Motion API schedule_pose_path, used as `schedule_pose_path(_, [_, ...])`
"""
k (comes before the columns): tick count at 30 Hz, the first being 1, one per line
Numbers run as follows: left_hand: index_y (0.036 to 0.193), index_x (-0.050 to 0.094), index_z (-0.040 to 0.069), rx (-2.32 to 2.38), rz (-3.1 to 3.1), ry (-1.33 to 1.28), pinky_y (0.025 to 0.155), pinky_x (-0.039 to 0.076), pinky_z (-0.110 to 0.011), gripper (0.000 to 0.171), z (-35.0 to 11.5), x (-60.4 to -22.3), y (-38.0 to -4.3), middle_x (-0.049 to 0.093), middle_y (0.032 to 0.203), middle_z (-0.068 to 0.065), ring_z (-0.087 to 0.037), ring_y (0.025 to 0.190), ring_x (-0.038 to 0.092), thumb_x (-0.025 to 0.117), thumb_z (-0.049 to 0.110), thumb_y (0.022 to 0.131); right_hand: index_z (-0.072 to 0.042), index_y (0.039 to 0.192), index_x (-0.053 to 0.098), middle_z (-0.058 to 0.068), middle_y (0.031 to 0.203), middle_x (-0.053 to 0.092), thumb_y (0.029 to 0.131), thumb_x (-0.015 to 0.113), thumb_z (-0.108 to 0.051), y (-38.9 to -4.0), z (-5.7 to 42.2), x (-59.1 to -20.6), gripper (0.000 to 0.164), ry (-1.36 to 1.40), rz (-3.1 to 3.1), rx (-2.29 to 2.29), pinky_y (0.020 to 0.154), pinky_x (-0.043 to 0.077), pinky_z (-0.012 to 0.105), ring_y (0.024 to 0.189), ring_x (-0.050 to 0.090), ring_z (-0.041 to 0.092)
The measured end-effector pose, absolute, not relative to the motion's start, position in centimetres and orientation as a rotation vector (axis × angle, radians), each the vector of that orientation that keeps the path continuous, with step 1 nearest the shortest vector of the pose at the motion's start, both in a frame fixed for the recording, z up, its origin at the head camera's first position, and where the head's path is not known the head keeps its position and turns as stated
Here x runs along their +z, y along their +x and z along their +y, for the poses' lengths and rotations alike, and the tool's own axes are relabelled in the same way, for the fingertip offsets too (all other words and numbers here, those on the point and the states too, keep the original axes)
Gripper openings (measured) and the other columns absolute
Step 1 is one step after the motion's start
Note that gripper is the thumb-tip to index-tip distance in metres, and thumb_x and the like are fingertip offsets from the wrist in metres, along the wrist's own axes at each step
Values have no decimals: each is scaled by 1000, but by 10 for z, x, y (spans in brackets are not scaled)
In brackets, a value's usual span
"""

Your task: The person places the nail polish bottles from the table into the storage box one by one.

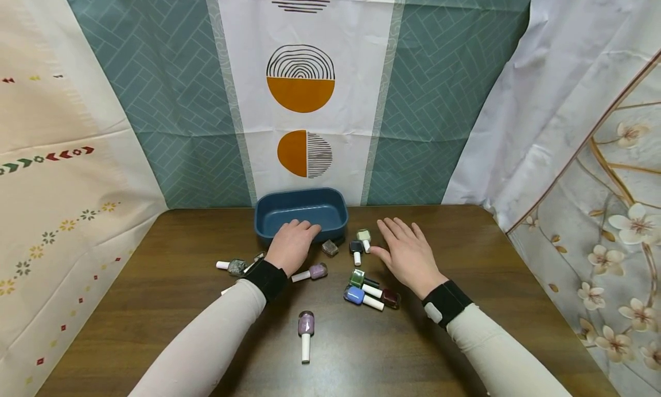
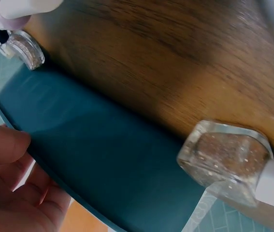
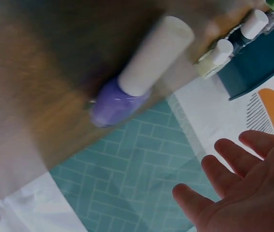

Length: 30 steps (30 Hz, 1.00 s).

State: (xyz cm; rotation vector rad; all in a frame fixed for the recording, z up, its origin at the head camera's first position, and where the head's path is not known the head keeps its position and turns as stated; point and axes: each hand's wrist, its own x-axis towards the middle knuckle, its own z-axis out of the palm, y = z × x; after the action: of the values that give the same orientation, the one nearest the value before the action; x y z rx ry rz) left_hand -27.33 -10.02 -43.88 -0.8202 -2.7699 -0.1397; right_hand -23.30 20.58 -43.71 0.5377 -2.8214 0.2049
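My left hand grips the front rim of a dark blue plastic tub at the back of the table. In the left wrist view, its thumb lies against the tub's outer wall, with the other fingers beyond the rim. A glittery brown nail polish bottle is near that wall. My right hand is held with straight, spread fingers, palm down, holding nothing. Left of it lie a pale green nail polish and a dark one. A purple nail polish appears in the right wrist view.
Green, blue and dark red nail polishes lie together mid-table. One lilac bottle lies nearer the front, another beside the left wrist. A grey glitter bottle lies at the left. Patterned curtains surround the table.
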Motion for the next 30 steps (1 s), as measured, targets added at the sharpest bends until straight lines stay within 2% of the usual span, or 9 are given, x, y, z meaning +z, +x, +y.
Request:
schedule_pose_path(11, [139,73,11,-136,-2764,-845,104,55,-52,36,-91,-440,-273,75,127,-12,-35,114,68,65,-4,107,-3,164,51,19,164,53,109,65,-52,-243,178,-426,75,660,-2758,201,128,29,63,156,45,39])
schedule_pose_path(19, [139,74,11,-116,-2735,-859,103,55,-52,35,-86,-443,-273,76,127,-12,-34,113,68,67,-1,107,-3,163,52,19,162,55,110,64,-51,-254,158,-426,73,720,-2730,253,126,36,54,154,48,37])
schedule_pose_path(24, [137,75,11,-111,-2714,-874,102,55,-52,34,-83,-444,-273,76,125,-12,-34,111,69,69,-1,106,-3,156,60,17,153,64,109,68,-46,-260,148,-427,64,752,-2678,269,123,41,48,149,54,35])
schedule_pose_path(30, [137,75,12,-101,-2716,-875,102,56,-51,34,-80,-445,-274,76,125,-11,-33,110,69,70,-1,106,-4,140,74,13,137,74,107,74,-39,-265,141,-429,48,779,-2648,238,117,49,46,137,63,33])
